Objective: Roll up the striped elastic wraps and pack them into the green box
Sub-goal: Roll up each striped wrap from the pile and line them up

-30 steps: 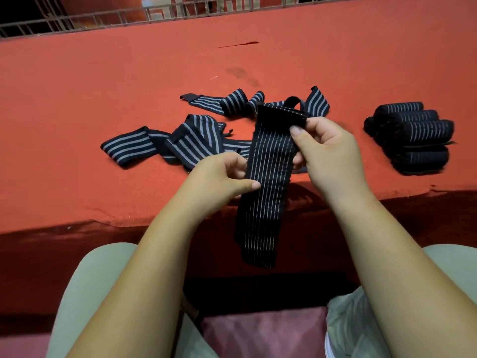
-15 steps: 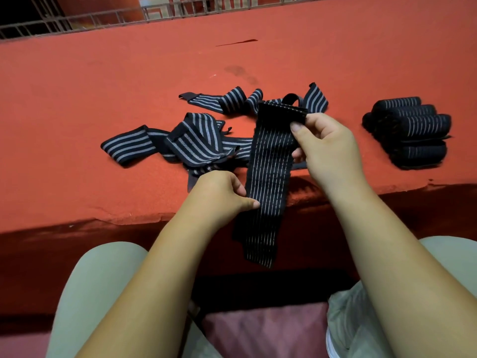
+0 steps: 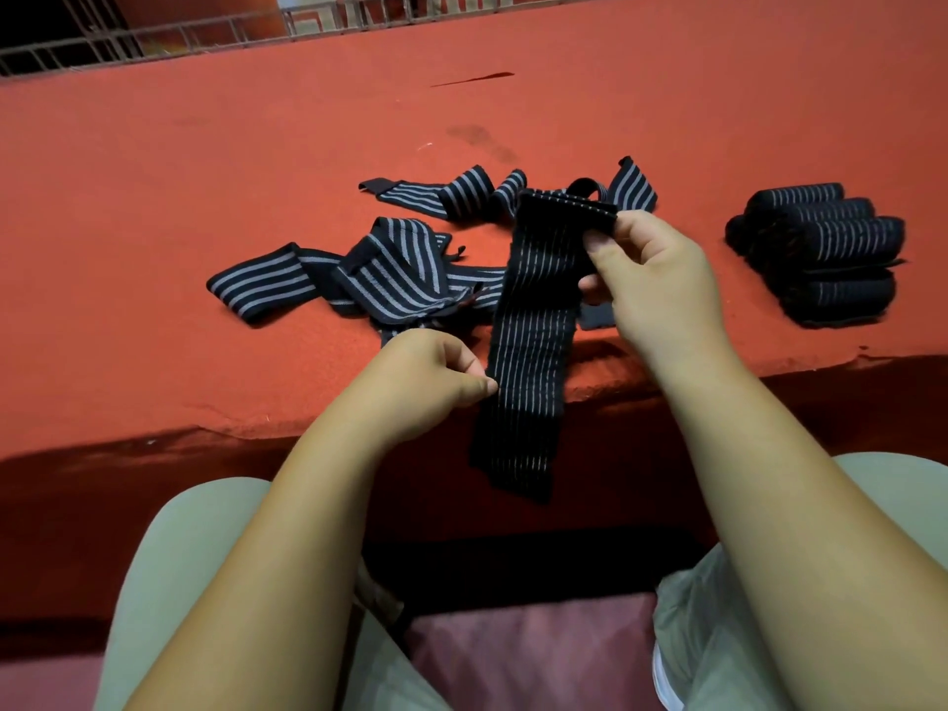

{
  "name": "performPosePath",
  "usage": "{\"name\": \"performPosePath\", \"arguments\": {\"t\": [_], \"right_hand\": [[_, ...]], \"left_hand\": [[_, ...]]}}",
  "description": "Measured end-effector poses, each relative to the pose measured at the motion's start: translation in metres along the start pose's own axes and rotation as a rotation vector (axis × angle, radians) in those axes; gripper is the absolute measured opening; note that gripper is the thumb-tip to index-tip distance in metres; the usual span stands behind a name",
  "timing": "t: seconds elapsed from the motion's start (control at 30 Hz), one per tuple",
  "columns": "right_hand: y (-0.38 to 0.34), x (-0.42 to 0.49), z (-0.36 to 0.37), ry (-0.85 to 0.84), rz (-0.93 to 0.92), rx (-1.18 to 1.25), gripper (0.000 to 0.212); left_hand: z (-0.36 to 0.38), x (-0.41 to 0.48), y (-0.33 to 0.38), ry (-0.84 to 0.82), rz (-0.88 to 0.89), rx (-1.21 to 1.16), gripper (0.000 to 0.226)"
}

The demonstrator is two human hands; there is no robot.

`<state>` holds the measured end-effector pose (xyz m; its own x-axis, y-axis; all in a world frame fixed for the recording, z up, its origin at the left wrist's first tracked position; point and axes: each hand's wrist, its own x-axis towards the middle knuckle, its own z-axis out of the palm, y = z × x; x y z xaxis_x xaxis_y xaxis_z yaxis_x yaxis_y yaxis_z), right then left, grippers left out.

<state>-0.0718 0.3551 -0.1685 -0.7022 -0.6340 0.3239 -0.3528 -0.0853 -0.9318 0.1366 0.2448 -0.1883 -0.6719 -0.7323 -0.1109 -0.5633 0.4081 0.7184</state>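
Observation:
A black elastic wrap with thin pale stripes (image 3: 533, 331) hangs upright over the table's front edge. My right hand (image 3: 651, 279) pinches its top right corner, thumb in front and fingers behind. My left hand (image 3: 431, 382) pinches the wrap's left edge lower down, near the table edge. The wrap's free end dangles in front of my knees. Behind it, loose striped wraps (image 3: 390, 274) lie tangled on the red table (image 3: 205, 197). Several rolled wraps (image 3: 821, 248) are stacked at the right. No green box is in view.
The red felt table's front edge runs across the middle, with a dark drop below it. A metal railing (image 3: 154, 38) runs along the far side. My knees in pale trousers (image 3: 205, 556) fill the lower part of the view.
My left hand has slid down the wrap's left edge toward the table edge. The right hand keeps its hold at the top and has barely moved.

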Motion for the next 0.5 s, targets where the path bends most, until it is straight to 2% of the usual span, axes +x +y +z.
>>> {"name": "performPosePath", "arguments": {"t": [0.23,0.43,0.5], "right_hand": [[-0.002,-0.003,0.005,-0.009,0.001,0.026,0.014],[-0.006,-0.002,0.004,-0.012,-0.031,0.014,0.013],[-0.008,-0.002,0.004,-0.010,-0.045,0.000,0.013]], "left_hand": [[0.005,0.002,-0.002,0.082,0.066,0.025,0.014],[0.010,0.009,-0.009,0.064,0.084,-0.199,0.031],[0.012,0.009,-0.010,0.021,0.109,-0.230,0.027]]}}
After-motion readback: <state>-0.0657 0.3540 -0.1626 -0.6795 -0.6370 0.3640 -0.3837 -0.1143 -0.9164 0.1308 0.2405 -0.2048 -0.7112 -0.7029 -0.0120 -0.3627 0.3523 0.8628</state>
